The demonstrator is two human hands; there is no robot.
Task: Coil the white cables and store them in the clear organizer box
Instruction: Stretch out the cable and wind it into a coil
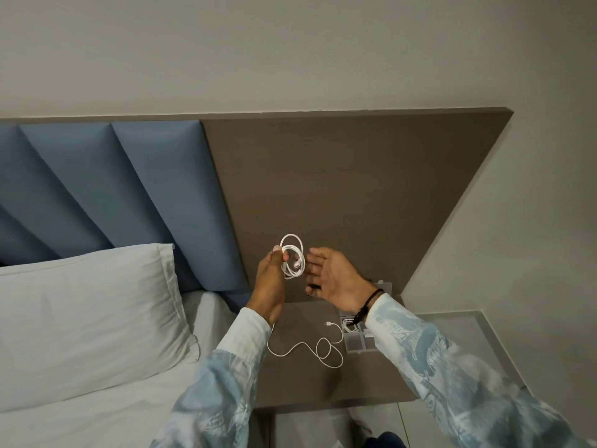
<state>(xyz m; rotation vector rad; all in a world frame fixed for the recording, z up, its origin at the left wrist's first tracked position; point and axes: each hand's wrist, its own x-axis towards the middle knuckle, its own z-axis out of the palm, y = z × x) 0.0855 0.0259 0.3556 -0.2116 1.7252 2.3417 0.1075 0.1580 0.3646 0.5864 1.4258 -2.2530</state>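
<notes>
My left hand [269,282] pinches a coiled white cable [292,256], raised in front of the brown headboard panel. The coil has several loops with a connector inside the ring. My right hand [336,279] is open just right of the coil, palm turned toward it, fingers apart and holding nothing. A second white cable [310,349] lies loose and uncoiled on the brown nightstand [300,383], its plug end near the clear organizer box [357,341]. The box sits at the nightstand's right side, partly hidden by my right wrist, with a coiled cable in one compartment.
A white pillow [87,318] and bed sheet fill the left. Blue padded headboard panels [113,189] rise behind them. A grey floor [468,334] lies to the right of the nightstand.
</notes>
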